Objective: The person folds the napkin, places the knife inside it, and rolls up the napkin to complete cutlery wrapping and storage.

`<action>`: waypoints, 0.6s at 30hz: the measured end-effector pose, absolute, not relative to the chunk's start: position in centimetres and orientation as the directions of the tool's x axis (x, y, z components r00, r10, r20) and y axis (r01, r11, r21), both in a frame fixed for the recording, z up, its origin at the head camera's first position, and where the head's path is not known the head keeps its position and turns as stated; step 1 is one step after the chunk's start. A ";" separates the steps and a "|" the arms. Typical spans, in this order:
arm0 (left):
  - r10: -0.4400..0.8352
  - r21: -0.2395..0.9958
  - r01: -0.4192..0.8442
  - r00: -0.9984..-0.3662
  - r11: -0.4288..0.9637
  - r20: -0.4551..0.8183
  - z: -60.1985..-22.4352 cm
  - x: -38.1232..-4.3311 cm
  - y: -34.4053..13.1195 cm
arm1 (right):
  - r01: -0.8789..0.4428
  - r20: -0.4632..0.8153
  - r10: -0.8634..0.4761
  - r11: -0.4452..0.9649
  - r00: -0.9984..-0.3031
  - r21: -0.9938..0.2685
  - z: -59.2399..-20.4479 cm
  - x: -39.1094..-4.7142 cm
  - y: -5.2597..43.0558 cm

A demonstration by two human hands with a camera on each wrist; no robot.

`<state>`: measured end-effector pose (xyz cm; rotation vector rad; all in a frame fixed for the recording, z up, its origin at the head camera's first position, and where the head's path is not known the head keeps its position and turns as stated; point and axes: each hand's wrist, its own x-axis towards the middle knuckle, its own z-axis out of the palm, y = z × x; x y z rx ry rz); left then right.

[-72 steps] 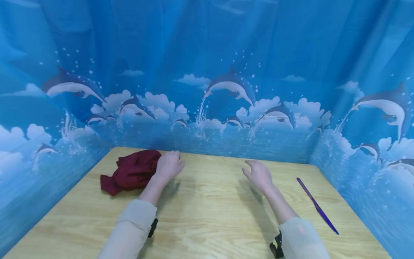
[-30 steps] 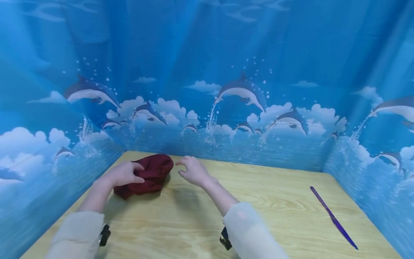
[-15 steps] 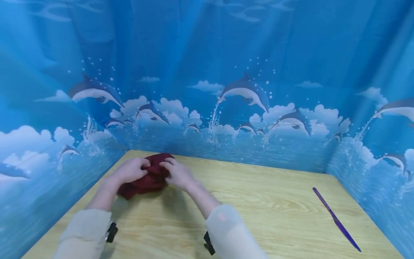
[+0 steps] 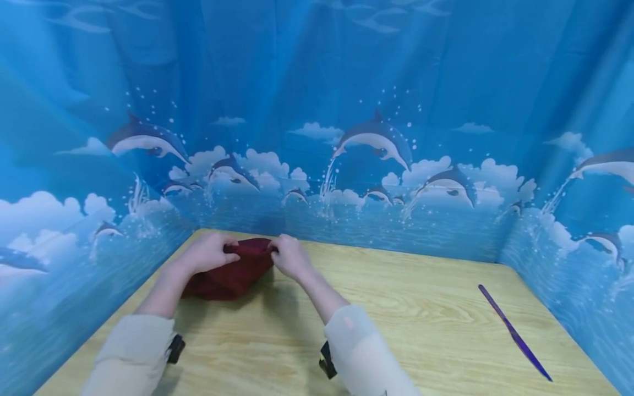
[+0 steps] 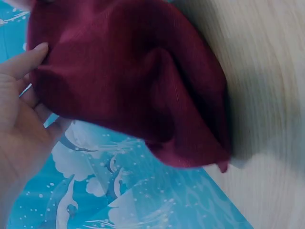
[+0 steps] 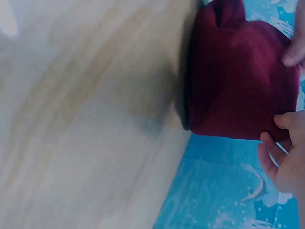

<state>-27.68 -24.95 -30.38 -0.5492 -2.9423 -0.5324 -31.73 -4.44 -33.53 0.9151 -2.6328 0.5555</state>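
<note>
Head view, reading the tabletop as a dial with its far edge at 12: the maroon cloth (image 4: 233, 278) is at about 10 o'clock on the wood-grained table (image 4: 396, 319), bunched, with its upper edge raised between my hands. My left hand (image 4: 210, 253) grips it at the cloth's own 11 o'clock; my right hand (image 4: 291, 257) pinches its edge at 2 o'clock. From the left wrist, I see my thumb lying over the edge and the other fingers behind it, folds slanting down toward 5 o'clock. From the right wrist, I see the same sort of pinch at the near corner, with part of my left hand at 2 o'clock. I can't tell how much of the cloth's lower side touches the wood.

At 3 o'clock on the table, well apart from my hands, lies a purple knife (image 4: 515, 333), handle toward 11 and blade tip toward 5. A blue dolphin-print curtain (image 4: 317, 110) stands behind, from 9 round through 12 to 3. My pale sleeves (image 4: 131, 346) come in from 7 and 5.
</note>
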 end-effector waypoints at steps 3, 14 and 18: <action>0.337 0.303 0.359 -0.933 0.883 0.124 -30.9 -27.8 -25.2 | -0.660 0.484 -0.505 0.717 -0.715 -0.225 -32.5 -32.0 -3.7; 0.303 0.314 0.308 -0.951 0.898 0.064 -32.1 -28.1 -26.5 | -0.652 0.645 -0.382 0.717 -0.662 -0.245 -27.8 -32.2 -1.4; 0.280 0.302 0.290 -0.957 0.908 0.077 -32.5 -28.1 -26.6 | -0.652 0.654 -0.367 0.712 -0.662 -0.261 -26.5 -32.5 0.0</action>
